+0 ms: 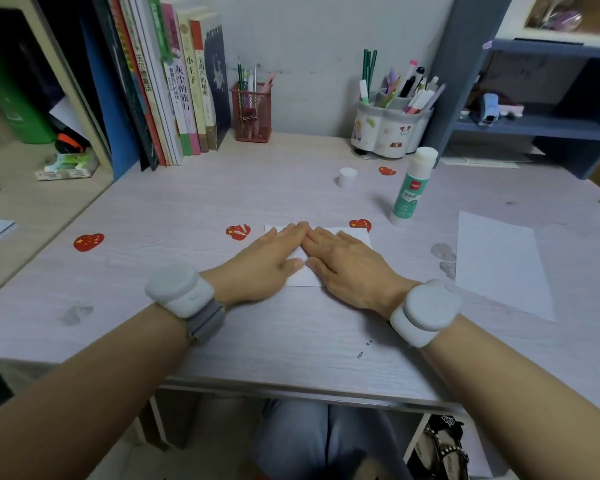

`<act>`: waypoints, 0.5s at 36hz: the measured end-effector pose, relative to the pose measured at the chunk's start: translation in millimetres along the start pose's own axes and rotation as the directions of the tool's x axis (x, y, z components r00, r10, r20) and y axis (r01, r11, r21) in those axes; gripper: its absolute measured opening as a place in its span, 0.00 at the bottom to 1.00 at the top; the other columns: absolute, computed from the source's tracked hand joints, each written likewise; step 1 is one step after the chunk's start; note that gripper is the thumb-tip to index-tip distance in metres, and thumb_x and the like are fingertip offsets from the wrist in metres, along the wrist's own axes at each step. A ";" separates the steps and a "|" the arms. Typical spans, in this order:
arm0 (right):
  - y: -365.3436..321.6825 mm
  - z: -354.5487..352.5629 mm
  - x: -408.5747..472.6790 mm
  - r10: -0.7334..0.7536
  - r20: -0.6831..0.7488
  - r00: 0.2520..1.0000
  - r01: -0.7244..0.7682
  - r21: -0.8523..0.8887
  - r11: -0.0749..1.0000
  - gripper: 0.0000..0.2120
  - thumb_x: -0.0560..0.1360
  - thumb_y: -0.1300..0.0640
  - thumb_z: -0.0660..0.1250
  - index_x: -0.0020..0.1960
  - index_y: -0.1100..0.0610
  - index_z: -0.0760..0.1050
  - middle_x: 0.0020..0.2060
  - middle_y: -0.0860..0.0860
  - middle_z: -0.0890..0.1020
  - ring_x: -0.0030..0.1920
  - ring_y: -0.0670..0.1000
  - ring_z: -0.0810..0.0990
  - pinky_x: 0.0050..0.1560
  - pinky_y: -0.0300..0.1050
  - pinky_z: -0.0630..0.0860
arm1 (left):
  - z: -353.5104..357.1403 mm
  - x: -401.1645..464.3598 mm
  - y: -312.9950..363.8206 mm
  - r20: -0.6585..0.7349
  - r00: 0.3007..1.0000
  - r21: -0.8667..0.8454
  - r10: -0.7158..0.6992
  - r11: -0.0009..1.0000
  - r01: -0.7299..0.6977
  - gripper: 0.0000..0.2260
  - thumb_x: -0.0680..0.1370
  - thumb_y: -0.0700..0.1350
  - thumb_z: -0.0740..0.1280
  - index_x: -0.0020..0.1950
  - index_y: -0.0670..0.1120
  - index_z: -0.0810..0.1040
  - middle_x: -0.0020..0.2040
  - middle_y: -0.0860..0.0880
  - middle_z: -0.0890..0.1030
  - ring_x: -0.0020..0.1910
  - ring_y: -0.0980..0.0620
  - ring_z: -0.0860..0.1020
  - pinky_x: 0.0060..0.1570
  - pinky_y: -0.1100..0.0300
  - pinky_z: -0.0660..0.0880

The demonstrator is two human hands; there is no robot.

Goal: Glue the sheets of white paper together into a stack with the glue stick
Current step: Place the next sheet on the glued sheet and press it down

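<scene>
Pressing step, looked like: the glued paper stack (303, 277) was flattened under the left hand (269, 259) and right hand (343, 263), fingers straight. Next, the loose sheet (499, 265) probably needed the uncapped glue stick (411, 188).

Setting: a home study desk, likely a child's. Indicators: a pale wood-grain desk (291, 188) against a wall, a row of upright books (174, 88) with Chinese titles, a red mesh pen holder (252, 114), a cartoon-printed pen pot (388, 128), heart-shaped flag stickers (88, 242), blue shelving (541, 129), and shoes (444, 448) beneath the desk.
</scene>
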State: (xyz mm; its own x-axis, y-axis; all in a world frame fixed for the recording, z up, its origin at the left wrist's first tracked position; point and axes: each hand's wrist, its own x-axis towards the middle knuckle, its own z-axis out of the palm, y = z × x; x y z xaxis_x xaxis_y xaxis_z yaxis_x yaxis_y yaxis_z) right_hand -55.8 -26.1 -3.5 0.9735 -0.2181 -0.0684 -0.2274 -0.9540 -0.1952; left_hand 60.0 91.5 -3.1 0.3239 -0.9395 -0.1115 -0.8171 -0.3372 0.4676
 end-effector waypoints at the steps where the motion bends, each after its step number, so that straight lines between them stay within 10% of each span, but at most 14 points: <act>1: 0.2 2.1 0.1 0.009 0.000 1.000 -0.009 0.005 1.000 0.24 0.83 0.53 0.47 0.78 0.52 0.47 0.77 0.47 0.50 0.77 0.47 0.48 0.75 0.44 0.43 | 5.5 2.0 1.6 -0.045 0.999 0.067 0.023 0.998 -0.020 0.25 0.82 0.44 0.52 0.77 0.47 0.45 0.78 0.50 0.48 0.76 0.52 0.45 0.71 0.64 0.41; 18: 26.2 1.5 -17.1 0.221 0.070 0.973 -0.212 -0.110 0.971 0.26 0.82 0.45 0.39 0.77 0.49 0.39 0.77 0.44 0.40 0.76 0.43 0.38 0.75 0.51 0.36 | -6.1 -16.6 -20.2 0.006 0.994 0.536 -0.105 0.840 0.086 0.26 0.81 0.54 0.40 0.77 0.45 0.40 0.77 0.48 0.39 0.76 0.54 0.40 0.74 0.53 0.36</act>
State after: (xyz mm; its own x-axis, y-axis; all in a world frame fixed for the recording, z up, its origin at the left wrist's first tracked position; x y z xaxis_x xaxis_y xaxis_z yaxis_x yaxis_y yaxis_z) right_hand -78.5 -47.0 -9.0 0.8953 -0.4081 -0.1785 -0.4250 -0.9027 -0.0676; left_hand 74.0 114.2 -5.4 0.4053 -0.8992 -0.1648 -0.9141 -0.3960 -0.0871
